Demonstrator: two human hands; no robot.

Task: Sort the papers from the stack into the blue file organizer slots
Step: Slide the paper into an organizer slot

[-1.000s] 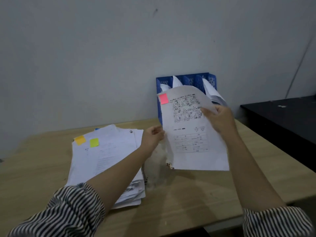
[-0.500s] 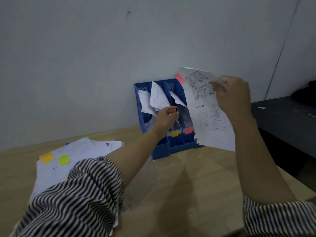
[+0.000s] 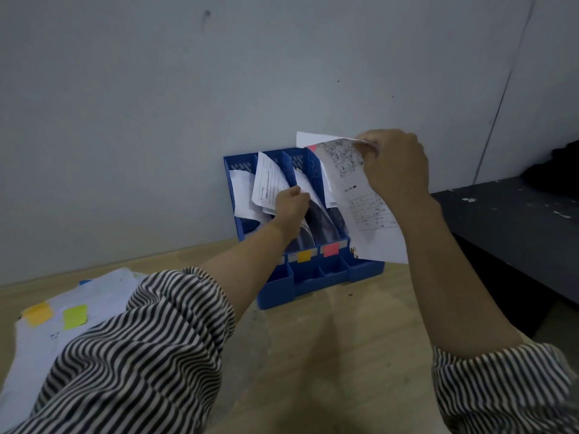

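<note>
The blue file organizer stands against the wall, its slots marked with yellow and pink sticky tabs. My right hand grips the top of a printed sheet with a pink tab and holds it over the organizer's right slot. My left hand reaches into the middle slots, its fingers curled against the papers standing there. The paper stack, with orange and yellow-green tabs on top, lies on the table at the left, partly hidden by my striped sleeve.
The wooden table runs up to a grey wall. A dark, paint-flecked surface stands to the right of the table, with something black on its far end.
My right hand has carried the pink-tabbed sheet from mid-table up to the organizer's right slot. My left hand let go of the sheet and reached into the organizer's papers.
</note>
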